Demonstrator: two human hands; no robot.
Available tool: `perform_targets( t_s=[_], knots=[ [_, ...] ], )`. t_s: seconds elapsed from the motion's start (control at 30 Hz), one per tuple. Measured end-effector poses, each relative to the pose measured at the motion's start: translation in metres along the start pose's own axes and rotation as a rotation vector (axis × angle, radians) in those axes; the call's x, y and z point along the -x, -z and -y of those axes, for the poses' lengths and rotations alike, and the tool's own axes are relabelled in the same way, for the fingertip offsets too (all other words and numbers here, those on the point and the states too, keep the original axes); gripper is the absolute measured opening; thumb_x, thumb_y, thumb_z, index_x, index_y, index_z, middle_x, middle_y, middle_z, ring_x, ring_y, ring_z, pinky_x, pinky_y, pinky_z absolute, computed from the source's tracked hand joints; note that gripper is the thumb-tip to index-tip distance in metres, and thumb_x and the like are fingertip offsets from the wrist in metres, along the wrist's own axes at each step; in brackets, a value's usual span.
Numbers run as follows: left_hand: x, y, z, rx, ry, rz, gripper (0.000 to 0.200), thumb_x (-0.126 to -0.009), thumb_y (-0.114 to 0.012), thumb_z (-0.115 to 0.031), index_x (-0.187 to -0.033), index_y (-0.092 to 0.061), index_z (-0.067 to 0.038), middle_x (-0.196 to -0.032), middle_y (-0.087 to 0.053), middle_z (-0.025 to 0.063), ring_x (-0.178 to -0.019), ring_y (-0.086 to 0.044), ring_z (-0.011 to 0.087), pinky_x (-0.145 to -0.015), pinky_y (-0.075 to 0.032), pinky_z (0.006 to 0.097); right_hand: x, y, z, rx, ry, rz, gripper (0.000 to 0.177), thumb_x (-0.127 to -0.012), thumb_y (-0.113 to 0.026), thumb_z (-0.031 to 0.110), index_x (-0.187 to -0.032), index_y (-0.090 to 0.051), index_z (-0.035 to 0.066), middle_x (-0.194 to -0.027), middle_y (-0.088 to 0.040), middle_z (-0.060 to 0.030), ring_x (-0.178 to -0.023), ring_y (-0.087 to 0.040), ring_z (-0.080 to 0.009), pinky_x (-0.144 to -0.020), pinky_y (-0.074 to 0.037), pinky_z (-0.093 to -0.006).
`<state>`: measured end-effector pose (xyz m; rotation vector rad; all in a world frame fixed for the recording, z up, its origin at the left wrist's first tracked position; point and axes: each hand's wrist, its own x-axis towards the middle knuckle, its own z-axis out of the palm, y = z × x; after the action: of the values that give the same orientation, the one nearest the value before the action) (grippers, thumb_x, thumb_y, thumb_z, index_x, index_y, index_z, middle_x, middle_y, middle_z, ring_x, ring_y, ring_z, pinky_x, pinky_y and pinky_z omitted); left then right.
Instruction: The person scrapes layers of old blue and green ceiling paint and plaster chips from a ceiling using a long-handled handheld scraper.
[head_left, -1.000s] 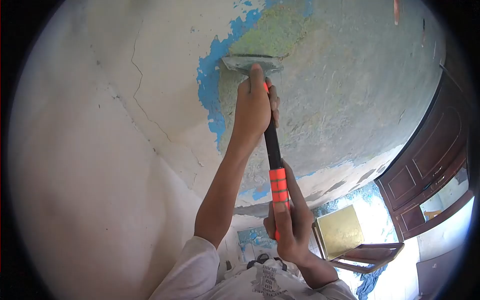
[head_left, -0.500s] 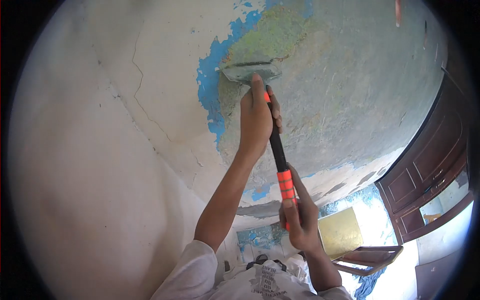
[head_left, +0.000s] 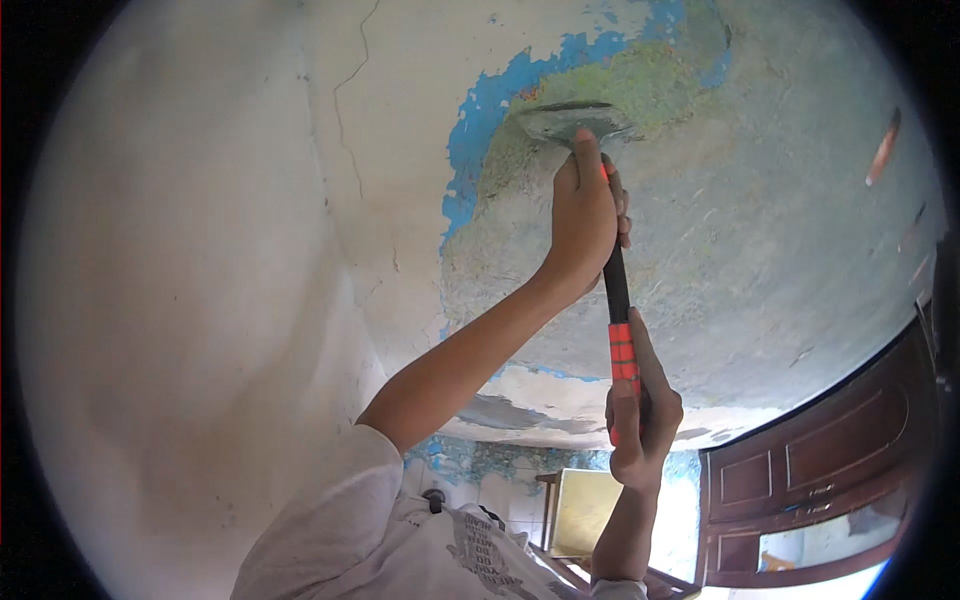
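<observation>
A long-handled scraper (head_left: 618, 285) with a wide metal blade and an orange-red banded grip lies against the wall. My left hand (head_left: 583, 215) is wrapped round the handle just below the blade, its thumb laid up along the blade's base. Lower down, my right hand (head_left: 645, 415) grips the orange-red end of the handle, with one finger stretched along it. The blade's edge meets the wall (head_left: 700, 260) at a rough greenish patch (head_left: 650, 85). Beside that patch runs a ragged strip of blue paint (head_left: 468, 150), bordered by cream paint.
A thin crack (head_left: 338, 120) runs down the cream wall near the corner on the left. Below stand a chair (head_left: 585, 510) with a yellowish panel and, at right, a dark brown wooden cabinet (head_left: 840, 440). Blue paint flakes (head_left: 480, 458) lie on the floor.
My view has swung, so the wall patch, scraper and hands appear further right. The blade has shifted a little along the greenish patch. Both hands keep their hold on the handle.
</observation>
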<state>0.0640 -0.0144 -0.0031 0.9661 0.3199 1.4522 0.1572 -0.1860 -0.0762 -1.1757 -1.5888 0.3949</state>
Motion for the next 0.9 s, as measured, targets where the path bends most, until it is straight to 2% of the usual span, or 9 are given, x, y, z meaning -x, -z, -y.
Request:
perform_targets(
  t_s=[0.1,0.2,0.3,0.4,0.5,0.67,0.7,0.8,0.9],
  knots=[
    [-0.003,-0.015,0.0,0.026,-0.038,0.0,0.045,-0.105,-0.035,-0.055,-0.089,-0.044,-0.014,-0.058,-0.036,-0.0061,-0.047,-0.036,0.0076,-0.043,-0.031,0.0264,-0.008,0.016,0.002,0.09,0.104,0.018,0.054,-0.094,-0.045,0.005,-0.148,-0.045,-0.003,-0.089,-0.071,-0.0124,-0.053,-0.044,-0.0054,-0.052,-0.035,-0.0237],
    [-0.007,-0.026,-0.002,0.053,-0.083,-0.039,0.044,-0.106,-0.036,-0.053,-0.088,-0.044,-0.013,-0.059,-0.035,-0.0053,-0.048,-0.036,0.0074,-0.042,-0.031,0.0261,-0.019,0.031,0.016,0.098,0.126,0.059,0.055,-0.093,-0.045,0.003,-0.148,-0.045,-0.003,-0.076,-0.067,-0.0104,-0.049,-0.045,-0.0061,-0.048,-0.034,-0.024],
    [-0.01,-0.029,-0.009,0.098,-0.117,-0.058,0.043,-0.106,-0.037,-0.05,-0.087,-0.044,-0.012,-0.06,-0.035,-0.0044,-0.048,-0.036,0.0077,-0.042,-0.031,0.0257,-0.026,0.036,0.021,0.143,0.191,0.084,0.058,-0.09,-0.047,-0.002,-0.148,-0.045,-0.004,-0.061,-0.059,-0.007,-0.046,-0.045,-0.0073,-0.046,-0.034,-0.0242],
    [-0.008,-0.028,-0.005,0.112,-0.113,-0.045,0.042,-0.107,-0.037,-0.047,-0.086,-0.043,-0.011,-0.06,-0.035,-0.0036,-0.05,-0.035,0.0088,-0.042,-0.03,0.0256,-0.025,0.037,0.025,0.119,0.195,0.087,0.06,-0.087,-0.048,-0.005,-0.147,-0.045,-0.004,-0.054,-0.053,-0.005,-0.045,-0.046,-0.0078,-0.046,-0.035,-0.0251],
    [-0.009,-0.031,-0.008,0.099,-0.13,-0.076,0.042,-0.107,-0.036,-0.046,-0.087,-0.043,-0.01,-0.06,-0.034,-0.0036,-0.05,-0.034,0.009,-0.042,-0.03,0.0258,-0.023,0.035,0.023,0.081,0.2,0.044,0.053,-0.094,-0.046,0.006,-0.147,-0.046,-0.004,-0.056,-0.049,-0.0019,-0.048,-0.039,-0.0055,-0.047,-0.027,-0.0254],
    [-0.019,-0.028,-0.018,0.108,-0.171,-0.077,0.042,-0.107,-0.035,-0.046,-0.089,-0.042,-0.009,-0.06,-0.032,-0.0037,-0.051,-0.032,0.0089,-0.042,-0.029,0.026,-0.03,0.034,0.031,0.104,0.239,0.059,0.053,-0.094,-0.046,0.005,-0.146,-0.047,-0.005,-0.055,-0.05,-0.0026,-0.045,-0.041,-0.0062,-0.045,-0.029,-0.0263],
    [-0.015,-0.029,-0.017,0.09,-0.122,-0.09,0.043,-0.107,-0.034,-0.047,-0.087,-0.041,-0.01,-0.06,-0.032,-0.0035,-0.049,-0.034,0.0096,-0.042,-0.03,0.0272,-0.029,0.033,0.033,0.11,0.238,0.057,0.053,-0.094,-0.046,0.005,-0.145,-0.047,-0.005,-0.055,-0.051,-0.0029,-0.045,-0.042,-0.0063,-0.045,-0.03,-0.0264],
    [-0.007,-0.027,-0.012,0.06,-0.038,-0.091,0.044,-0.106,-0.034,-0.048,-0.082,-0.041,-0.012,-0.057,-0.032,-0.0034,-0.045,-0.036,0.011,-0.043,-0.031,0.0294,-0.018,0.031,0.026,0.114,0.224,0.076,0.063,-0.085,-0.052,-0.007,-0.147,-0.043,-0.006,-0.052,-0.051,-0.0068,-0.043,-0.053,-0.0137,-0.045,-0.038,-0.0279],
    [-0.014,-0.023,-0.015,0.058,-0.107,-0.05,0.044,-0.106,-0.035,-0.048,-0.083,-0.042,-0.011,-0.057,-0.033,-0.0035,-0.045,-0.036,0.011,-0.042,-0.032,0.0301,-0.023,0.027,0.035,0.085,0.228,0.03,0.054,-0.092,-0.046,0.002,-0.145,-0.047,-0.006,-0.054,-0.053,-0.0051,-0.044,-0.044,-0.0075,-0.044,-0.031,-0.0261]
  ],
)
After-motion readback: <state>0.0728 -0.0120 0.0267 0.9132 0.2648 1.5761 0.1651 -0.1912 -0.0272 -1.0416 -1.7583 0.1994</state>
